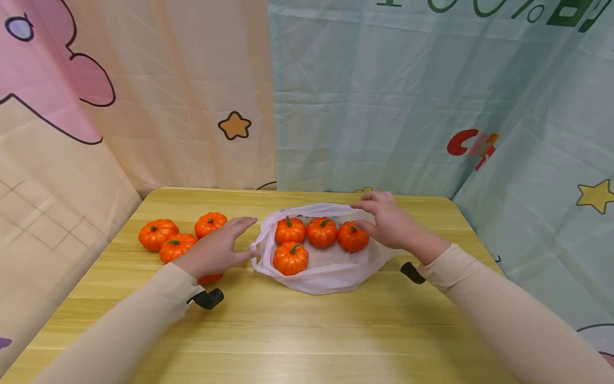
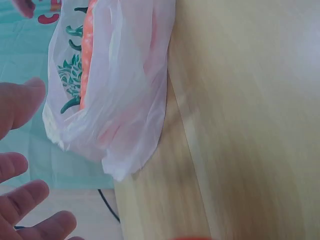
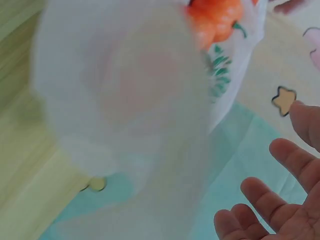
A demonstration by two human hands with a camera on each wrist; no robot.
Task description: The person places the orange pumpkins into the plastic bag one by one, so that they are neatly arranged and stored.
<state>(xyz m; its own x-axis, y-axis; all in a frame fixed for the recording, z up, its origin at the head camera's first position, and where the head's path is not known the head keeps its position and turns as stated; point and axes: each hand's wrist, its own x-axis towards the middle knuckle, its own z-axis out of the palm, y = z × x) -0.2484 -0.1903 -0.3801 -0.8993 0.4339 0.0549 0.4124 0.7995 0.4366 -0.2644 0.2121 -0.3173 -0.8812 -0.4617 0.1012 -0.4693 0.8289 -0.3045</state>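
Observation:
A thin white plastic bag (image 1: 331,280) lies spread on the table with its mouth facing up. Inside it sit several small orange pumpkins (image 1: 322,232) with green stems. My left hand (image 1: 218,248) hovers at the bag's left rim, fingers extended and holding nothing; the left wrist view shows its fingers apart from the plastic. Above the bag's right side, my right hand (image 1: 390,223) reaches in with spread fingers, near the rightmost pumpkin (image 1: 353,238), and the right wrist view shows nothing in its grasp. More pumpkins (image 1: 157,234) stand left of the bag, partly hidden behind my left hand.
The wooden table (image 1: 307,336) ends at the back against hanging printed curtains (image 1: 364,106). Fabric also closes in the left and right sides. A black wrist strap piece (image 1: 208,298) shows under my left sleeve, and another (image 1: 412,273) under my right.

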